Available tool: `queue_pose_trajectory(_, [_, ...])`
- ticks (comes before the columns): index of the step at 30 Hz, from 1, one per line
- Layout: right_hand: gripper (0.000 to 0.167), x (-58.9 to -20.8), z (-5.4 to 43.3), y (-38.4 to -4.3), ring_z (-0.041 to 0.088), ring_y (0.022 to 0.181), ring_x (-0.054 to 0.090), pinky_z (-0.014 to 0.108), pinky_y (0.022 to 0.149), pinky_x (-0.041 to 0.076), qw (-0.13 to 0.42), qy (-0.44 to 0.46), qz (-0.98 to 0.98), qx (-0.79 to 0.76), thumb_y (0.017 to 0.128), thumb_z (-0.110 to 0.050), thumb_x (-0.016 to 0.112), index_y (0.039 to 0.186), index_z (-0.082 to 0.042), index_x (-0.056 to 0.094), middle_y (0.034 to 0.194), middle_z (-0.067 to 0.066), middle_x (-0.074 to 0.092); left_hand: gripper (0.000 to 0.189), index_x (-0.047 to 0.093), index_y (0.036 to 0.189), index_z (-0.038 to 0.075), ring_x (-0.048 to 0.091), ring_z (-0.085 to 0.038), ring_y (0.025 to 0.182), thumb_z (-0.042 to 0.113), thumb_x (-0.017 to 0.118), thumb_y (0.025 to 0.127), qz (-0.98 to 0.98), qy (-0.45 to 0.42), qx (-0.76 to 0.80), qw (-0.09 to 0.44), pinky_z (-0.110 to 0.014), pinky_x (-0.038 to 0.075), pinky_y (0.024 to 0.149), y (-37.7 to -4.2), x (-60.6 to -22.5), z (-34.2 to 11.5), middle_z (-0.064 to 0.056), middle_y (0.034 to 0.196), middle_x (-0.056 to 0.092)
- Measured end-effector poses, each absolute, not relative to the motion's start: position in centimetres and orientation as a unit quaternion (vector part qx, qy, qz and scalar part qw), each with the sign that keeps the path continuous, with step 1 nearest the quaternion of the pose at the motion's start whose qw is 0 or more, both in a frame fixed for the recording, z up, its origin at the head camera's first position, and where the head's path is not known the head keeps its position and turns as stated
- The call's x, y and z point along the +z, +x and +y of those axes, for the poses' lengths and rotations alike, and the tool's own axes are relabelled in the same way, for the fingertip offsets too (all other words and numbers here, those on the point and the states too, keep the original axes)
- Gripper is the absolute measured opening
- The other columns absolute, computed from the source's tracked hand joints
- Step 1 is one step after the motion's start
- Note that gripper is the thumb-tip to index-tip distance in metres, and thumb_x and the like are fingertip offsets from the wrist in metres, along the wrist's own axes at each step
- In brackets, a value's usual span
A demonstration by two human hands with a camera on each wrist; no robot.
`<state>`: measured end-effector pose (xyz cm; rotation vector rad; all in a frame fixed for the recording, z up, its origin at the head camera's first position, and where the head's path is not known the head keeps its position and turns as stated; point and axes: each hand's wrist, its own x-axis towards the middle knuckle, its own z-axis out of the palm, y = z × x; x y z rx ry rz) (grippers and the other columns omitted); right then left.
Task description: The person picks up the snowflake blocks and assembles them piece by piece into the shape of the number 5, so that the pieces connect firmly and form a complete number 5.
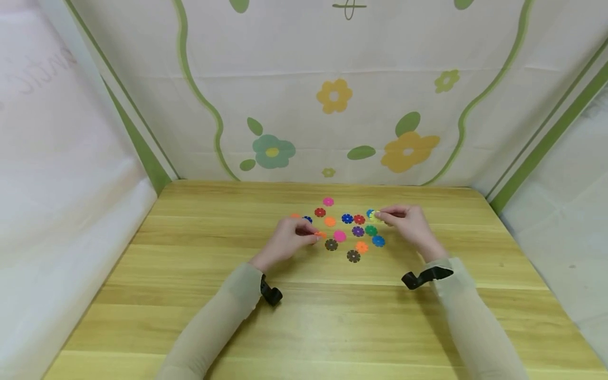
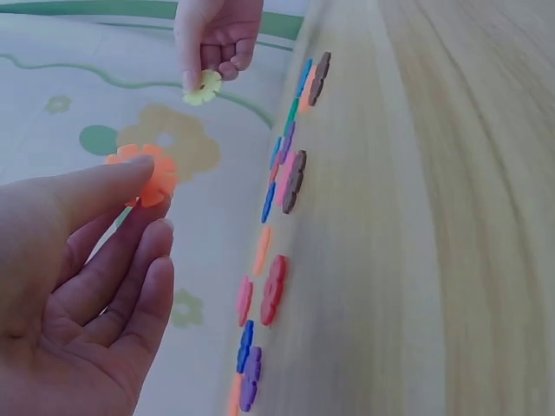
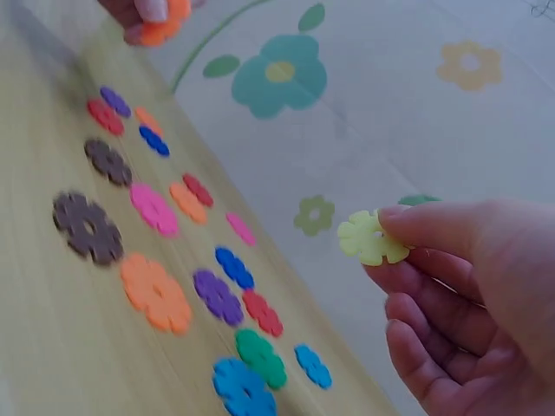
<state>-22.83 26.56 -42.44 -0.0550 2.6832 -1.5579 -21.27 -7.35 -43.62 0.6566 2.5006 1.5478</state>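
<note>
Above the wooden table (image 1: 332, 327), pinching an orange disc (image 2: 162, 178) with the left hand (image 1: 288, 237) and a yellow disc (image 3: 361, 239) with the right hand (image 1: 409, 226) — holding both raised, well apart — near coloured discs (image 1: 339, 236) scattered flat below.

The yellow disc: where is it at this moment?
In the right wrist view, the yellow disc is right of centre, in the right grip, raised off the table.

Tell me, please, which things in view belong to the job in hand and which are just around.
Job:
- orange disc in the left hand
- yellow disc in the right hand
- probably the other discs too

Just around:
- table
- backdrop
- wrist cameras
</note>
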Motion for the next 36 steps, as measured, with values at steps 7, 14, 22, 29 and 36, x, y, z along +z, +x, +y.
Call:
queue_pose_trajectory(7, [0.044, -42.3, 24.7, -22.1, 0.041, 0.103, 0.063, 0.05, 0.09, 0.053, 0.025, -0.028, 0.848, -0.529, 0.093, -0.043, 0.076, 0.112, -0.003, 0.077, 0.109, 0.009, 0.073, 0.006, 0.078, 0.095, 0.015, 0.069, -0.034, 0.083, 0.02, 0.079, 0.093, 0.805, 0.218, 0.547, 0.066, -0.037, 0.057, 0.073, -21.5, -43.1, -6.8, -0.007, 0.091, 0.073])
queue_pose_trajectory(14, [0.039, -42.5, 23.0, -21.5, 0.045, 0.102, 0.063, 0.049, 0.087, 0.056, 0.035, -0.041, 0.818, -0.572, 0.092, -0.037, 0.078, 0.11, -0.002, 0.075, 0.104, 0.007, 0.074, 0.008, 0.079, 0.1, 0.013, 0.068, -0.034, 0.087, 0.018, 0.078, 0.093, 0.791, 0.217, 0.57, 0.051, -0.048, 0.059, 0.069, -21.4, -42.8, -6.2, 0.005, 0.094, 0.073])
queue_pose_trajectory(22, [0.03, -42.0, 21.2, -21.0, 0.044, 0.098, 0.063, 0.048, 0.084, 0.057, 0.045, -0.057, 0.805, -0.589, 0.094, -0.029, 0.077, 0.106, -0.001, 0.076, 0.1, 0.009, 0.074, 0.013, 0.079, 0.104, 0.01, 0.067, -0.017, 0.085, 0.018, 0.078, 0.093, 0.792, 0.224, 0.567, 0.03, -0.04, 0.059, 0.067, -21.5, -42.6, -5.7, 0.006, 0.096, 0.074])
queue_pose_trajectory(29, [0.032, -41.8, 20.0, -20.7, 0.041, 0.093, 0.067, 0.051, 0.085, 0.056, 0.065, -0.058, 0.788, -0.609, 0.095, -0.025, 0.077, 0.106, 0.004, 0.073, 0.095, 0.013, 0.074, 0.006, 0.08, 0.098, 0.014, 0.068, -0.016, 0.085, 0.014, 0.078, 0.093, 0.789, 0.234, 0.567, 0.017, -0.035, 0.06, 0.067, -21.7, -42.8, -5.3, 0.006, 0.094, 0.074])
queue_pose_trajectory(36, [0.03, -42.0, 19.6, -20.6, 0.029, 0.084, 0.068, 0.04, 0.077, 0.058, 0.083, -0.059, 0.785, -0.611, 0.095, -0.022, 0.076, 0.109, 0.004, 0.071, 0.095, 0.011, 0.075, 0.006, 0.079, 0.097, 0.014, 0.068, -0.016, 0.085, 0.01, 0.077, 0.093, 0.784, 0.234, 0.575, 0.016, -0.047, 0.061, 0.068, -21.4, -42.7, -5.1, 0.005, 0.094, 0.073])
